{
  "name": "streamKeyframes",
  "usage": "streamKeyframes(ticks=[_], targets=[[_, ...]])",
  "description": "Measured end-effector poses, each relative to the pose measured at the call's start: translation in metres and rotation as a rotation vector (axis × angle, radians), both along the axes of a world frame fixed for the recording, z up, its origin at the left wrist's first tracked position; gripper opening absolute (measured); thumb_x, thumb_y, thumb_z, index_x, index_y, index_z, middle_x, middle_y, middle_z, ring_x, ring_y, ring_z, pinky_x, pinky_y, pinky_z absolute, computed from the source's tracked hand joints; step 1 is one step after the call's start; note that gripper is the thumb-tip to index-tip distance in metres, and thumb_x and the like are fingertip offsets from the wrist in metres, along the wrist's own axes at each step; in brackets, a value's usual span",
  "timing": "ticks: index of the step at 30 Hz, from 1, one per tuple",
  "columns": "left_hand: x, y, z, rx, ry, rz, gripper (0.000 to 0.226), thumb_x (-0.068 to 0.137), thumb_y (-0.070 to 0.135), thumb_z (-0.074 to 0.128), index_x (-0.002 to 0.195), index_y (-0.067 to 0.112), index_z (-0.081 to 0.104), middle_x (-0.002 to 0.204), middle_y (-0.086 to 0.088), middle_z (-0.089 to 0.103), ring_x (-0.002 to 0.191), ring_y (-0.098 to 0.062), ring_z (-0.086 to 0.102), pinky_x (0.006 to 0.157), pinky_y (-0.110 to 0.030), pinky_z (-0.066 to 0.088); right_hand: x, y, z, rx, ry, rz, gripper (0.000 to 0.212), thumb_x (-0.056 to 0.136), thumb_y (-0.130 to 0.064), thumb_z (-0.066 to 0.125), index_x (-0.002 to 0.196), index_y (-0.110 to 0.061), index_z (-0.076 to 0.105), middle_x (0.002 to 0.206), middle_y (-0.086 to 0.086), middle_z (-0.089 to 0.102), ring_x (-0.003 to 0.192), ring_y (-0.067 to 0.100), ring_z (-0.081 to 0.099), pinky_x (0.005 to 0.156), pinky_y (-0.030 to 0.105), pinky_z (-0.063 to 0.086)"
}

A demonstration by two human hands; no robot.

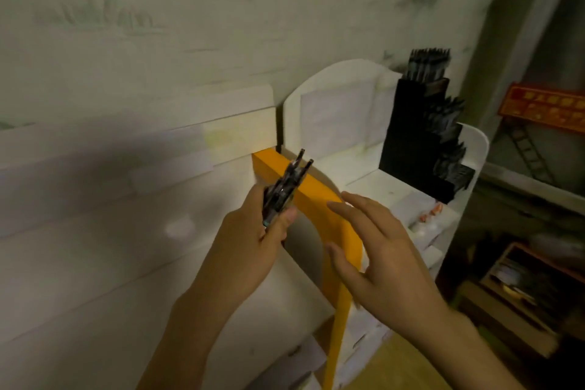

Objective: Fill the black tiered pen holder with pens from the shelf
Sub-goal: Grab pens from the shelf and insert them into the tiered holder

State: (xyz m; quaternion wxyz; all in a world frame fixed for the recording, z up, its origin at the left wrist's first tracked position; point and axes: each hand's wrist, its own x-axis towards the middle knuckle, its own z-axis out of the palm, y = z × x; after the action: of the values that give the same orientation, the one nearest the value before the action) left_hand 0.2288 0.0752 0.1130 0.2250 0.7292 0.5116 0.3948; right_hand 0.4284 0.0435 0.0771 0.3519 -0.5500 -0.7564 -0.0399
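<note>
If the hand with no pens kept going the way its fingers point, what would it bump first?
Probably the orange arch: the right hand points its fingers up-left across it. Depth is unclear.

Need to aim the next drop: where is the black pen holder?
Head view, upper right: the black tiered pen holder stands on the white shelf, beyond the right hand.

- Two hands: left hand, right hand.
- One bunch of pens; two tips stick out, the rest too blurred to count.
- One black tiered pen holder.
- One white shelf.
- One orange arch.
</note>
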Motion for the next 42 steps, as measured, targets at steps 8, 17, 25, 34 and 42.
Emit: streamKeyframes(ticks=[8,17,25,34,42], targets=[[0.160,0.012,0.003,-0.052,0.027,-0.138,0.024,0.092,0.050,0.051,0.104,0.030,0.048,0.078,0.003,0.064,0.069,-0.013,0.065,0.067,-0.044,0.058,0.160,-0.017,0.000,-0.027,0.015,-0.203,0.053,0.092,-0.052,0.051,0.141,-0.036,0.040,0.149,-0.011,0.039,0.138,0.011,0.034,0.112,0.036,0.035],[0.322,0.028,-0.010,0.024,0.230,-0.141,0.025,0.091,0.053,0.053,0.097,0.029,0.049,0.073,0.007,0.062,0.061,-0.011,0.061,0.060,-0.039,0.057,0.325,-0.032,-0.008,-0.078,-0.023,-0.353,0.056,0.090,-0.048,0.057,0.142,-0.035,0.039,0.148,-0.010,0.040,0.137,0.012,0.034,0.110,0.040,0.038],[0.409,0.068,-0.020,-0.023,0.227,-0.175,0.034,0.086,0.057,0.059,0.103,0.028,0.055,0.086,0.011,0.066,0.075,-0.007,0.064,0.069,-0.036,0.058,0.406,-0.003,-0.020,-0.108,0.003,-0.381,0.056,0.090,-0.051,0.053,0.142,-0.036,0.038,0.149,-0.009,0.038,0.140,0.013,0.031,0.111,0.041,0.037],[0.479,0.163,-0.042,-0.067,0.113,-0.164,0.037,0.080,0.047,0.071,0.108,0.028,0.058,0.092,0.014,0.065,0.082,-0.003,0.062,0.068,-0.019,0.052,0.476,0.105,-0.044,-0.138,-0.075,-0.351,0.056,0.091,-0.053,0.052,0.142,-0.036,0.038,0.148,-0.010,0.039,0.138,0.013,0.034,0.113,0.034,0.033],[0.524,0.245,-0.043,-0.118,0.104,-0.143,0.033,0.087,0.043,0.066,0.116,0.028,0.057,0.102,0.013,0.064,0.090,-0.003,0.061,0.064,-0.010,0.043,0.522,0.213,-0.038,-0.170,-0.108,-0.269,0.054,0.092,-0.054,0.050,0.142,-0.039,0.036,0.150,-0.011,0.038,0.139,0.013,0.033,0.114,0.037,0.030]])
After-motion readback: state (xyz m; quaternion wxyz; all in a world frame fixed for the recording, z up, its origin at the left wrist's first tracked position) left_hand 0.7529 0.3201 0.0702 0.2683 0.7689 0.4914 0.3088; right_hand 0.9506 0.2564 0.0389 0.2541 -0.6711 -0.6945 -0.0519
